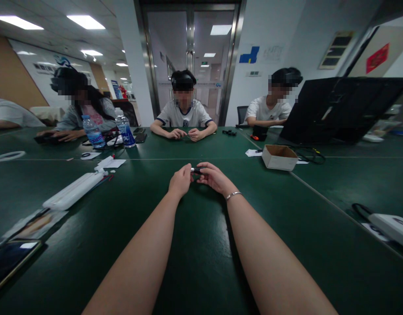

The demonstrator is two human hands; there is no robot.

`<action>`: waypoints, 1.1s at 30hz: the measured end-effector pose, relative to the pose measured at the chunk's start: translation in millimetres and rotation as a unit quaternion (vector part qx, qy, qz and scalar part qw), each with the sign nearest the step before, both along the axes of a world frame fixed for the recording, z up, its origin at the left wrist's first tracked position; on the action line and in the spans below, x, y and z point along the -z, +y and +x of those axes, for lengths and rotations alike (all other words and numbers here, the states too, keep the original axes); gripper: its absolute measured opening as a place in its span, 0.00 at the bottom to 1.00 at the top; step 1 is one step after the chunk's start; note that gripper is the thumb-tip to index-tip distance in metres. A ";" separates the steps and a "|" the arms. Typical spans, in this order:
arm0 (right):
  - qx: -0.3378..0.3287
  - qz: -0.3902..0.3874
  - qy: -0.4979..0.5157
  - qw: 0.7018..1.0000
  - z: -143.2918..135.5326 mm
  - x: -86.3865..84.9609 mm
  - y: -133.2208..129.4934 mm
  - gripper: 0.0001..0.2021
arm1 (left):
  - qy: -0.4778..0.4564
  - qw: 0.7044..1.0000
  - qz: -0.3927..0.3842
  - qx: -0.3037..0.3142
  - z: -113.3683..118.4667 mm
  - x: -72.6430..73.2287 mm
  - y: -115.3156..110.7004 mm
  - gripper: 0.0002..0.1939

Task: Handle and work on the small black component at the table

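Both my hands meet over the middle of the green table [201, 227], holding one small dark, pen-like object [197, 170] with a silvery end. The silvery left end is in the closed fingers of my left hand [180, 180]. My right hand [215, 178] has its thumb and fingers around the black right end; a metal bracelet [233, 195] circles that wrist. The object lies about level between the two hands. Fingers cover parts of it, so its exact shape cannot be made out.
Two water bottles [125, 128], a white packet [75, 190] and a phone [14, 262] are on the left. At the right stand a small open box [279, 157], a large black monitor [345, 109] and a white device [393, 227]. Several people sit across the table.
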State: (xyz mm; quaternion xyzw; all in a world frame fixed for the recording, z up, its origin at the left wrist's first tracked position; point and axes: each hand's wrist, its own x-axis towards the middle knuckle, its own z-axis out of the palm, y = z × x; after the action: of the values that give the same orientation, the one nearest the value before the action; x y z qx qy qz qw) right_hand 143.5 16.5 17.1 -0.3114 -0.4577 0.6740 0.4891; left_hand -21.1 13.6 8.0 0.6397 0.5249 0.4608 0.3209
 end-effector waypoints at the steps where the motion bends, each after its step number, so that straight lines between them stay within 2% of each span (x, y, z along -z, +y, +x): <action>1: 0.001 -0.001 0.001 1.000 0.0 0.1 0.1 0.10 | -0.002 1.000 0.006 0.005 0.3 0.1 -0.5 0.20; 5: 0.009 -0.001 0.007 1.000 0.0 1.3 1.0 0.10 | -0.062 0.998 0.014 0.019 2.7 -0.2 0.5 0.08; 9: 0.011 0.003 0.005 1.000 0.8 2.3 1.5 0.10 | -0.151 0.988 -0.003 0.043 5.6 -1.6 3.8 0.07; 13: -0.017 0.025 -0.021 0.999 -0.2 3.3 1.8 0.13 | -0.180 0.983 0.014 0.041 5.6 -1.8 6.3 0.10; 16: -0.029 0.062 -0.065 0.996 -5.2 6.7 4.8 0.16 | -0.171 0.984 0.041 0.018 3.2 -0.2 7.6 0.14; 19: -0.014 0.101 -0.128 0.986 -13.1 12.8 10.1 0.17 | -0.122 0.990 0.071 -0.013 0.5 3.0 7.8 0.17; 23: 0.040 0.139 -0.201 0.969 -19.7 19.6 15.6 0.14 | -0.073 0.997 0.032 0.013 -1.6 7.8 5.6 0.16; 25: 0.036 0.132 -0.218 0.966 -18.9 19.8 16.2 0.12 | -0.070 0.997 0.008 0.019 -1.4 8.7 3.5 0.15; 30: 0.015 0.095 -0.181 0.979 -11.9 10.6 12.1 0.02 | -0.091 0.995 -0.033 0.004 4.1 1.9 -11.4 0.12; 33: 0.031 0.077 -0.115 0.990 -10.3 5.2 7.5 0.04 | -0.100 0.992 -0.069 0.039 4.3 -7.5 -33.9 0.11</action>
State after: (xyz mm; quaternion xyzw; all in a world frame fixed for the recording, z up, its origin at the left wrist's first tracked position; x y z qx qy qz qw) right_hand 133.2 24.0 12.0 -0.3621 -0.5516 0.5807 0.4768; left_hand -16.8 -20.3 15.5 0.5869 0.4953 0.4722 0.4327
